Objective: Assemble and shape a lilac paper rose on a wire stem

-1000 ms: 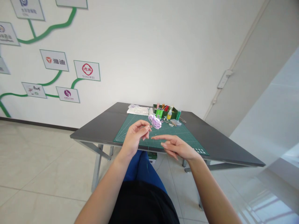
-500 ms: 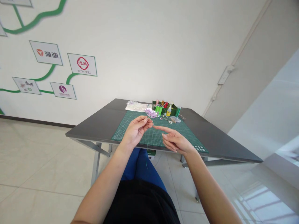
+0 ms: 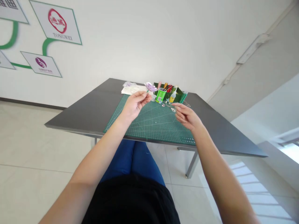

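Observation:
My left hand [image 3: 138,104] is closed in a pinch on the stem of a purple artificial flower [image 3: 150,87], holding it upright above the cutting mat [image 3: 149,119]. A thin green thread hangs over the table's front edge below it; where its upper end leads is unclear. My right hand [image 3: 185,115] is apart from the left, its index finger stretched forward and the other fingers loosely bent, with nothing visible in it. Its fingertips overlap the view of white-handled scissors [image 3: 173,109] and a small leafy sprig [image 3: 167,102]; whether they touch is unclear.
At the back stand a green cup [image 3: 160,95], a yellow-labelled glue bottle [image 3: 173,95] and a dark green box [image 3: 179,93] with tools. White papers [image 3: 133,90] and a plastic bag [image 3: 129,84] lie back left. The dark table [image 3: 86,107] ends close to my lap.
My right hand has moved right and forward, away from the left hand. The left hand still holds the flower, now a bit higher in view. My view has turned right and down.

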The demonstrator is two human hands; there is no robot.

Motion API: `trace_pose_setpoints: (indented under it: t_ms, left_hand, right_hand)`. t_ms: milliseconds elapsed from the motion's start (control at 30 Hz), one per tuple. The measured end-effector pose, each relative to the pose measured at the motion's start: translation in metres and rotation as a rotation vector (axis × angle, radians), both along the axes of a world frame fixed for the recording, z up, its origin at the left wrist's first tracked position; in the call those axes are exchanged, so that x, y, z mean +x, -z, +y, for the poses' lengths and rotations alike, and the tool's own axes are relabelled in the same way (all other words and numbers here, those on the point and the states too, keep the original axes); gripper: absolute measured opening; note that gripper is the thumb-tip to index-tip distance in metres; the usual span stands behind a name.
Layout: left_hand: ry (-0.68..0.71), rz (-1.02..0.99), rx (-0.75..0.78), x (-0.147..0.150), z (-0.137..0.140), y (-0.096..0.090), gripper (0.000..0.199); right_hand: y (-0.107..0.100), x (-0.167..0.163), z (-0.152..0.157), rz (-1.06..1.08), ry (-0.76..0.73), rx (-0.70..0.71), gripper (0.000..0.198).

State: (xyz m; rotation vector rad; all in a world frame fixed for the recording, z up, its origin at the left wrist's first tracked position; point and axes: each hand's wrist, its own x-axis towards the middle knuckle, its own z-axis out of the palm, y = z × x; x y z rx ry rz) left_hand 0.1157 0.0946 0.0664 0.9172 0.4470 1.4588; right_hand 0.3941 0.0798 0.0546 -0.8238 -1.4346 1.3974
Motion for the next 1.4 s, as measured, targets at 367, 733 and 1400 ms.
trace_pose_setpoints:
  t_ms: [367, 733, 1400]
  left_hand:
    - [-0.242, 0.069, 0.450, -0.046, 0.080, -0.116, 0.042]
    - [0.203, 0.514, 0.204, 0.015, 0.114, 0.043, 0.020]
    - [0.239, 0.383, -0.213, 0.004, 0.091, 0.102, 0.025]
  right_hand:
    - [-0.121, 0.048, 0.102, -0.119, 0.710, 0.680, 0.009]
    - [-0.026, 0.005, 0.116, -0.985, 0.801, 0.540, 0.021]
    - [0.077, -0.061, 0.069, -0.021, -0.199, -0.376, 0.047]
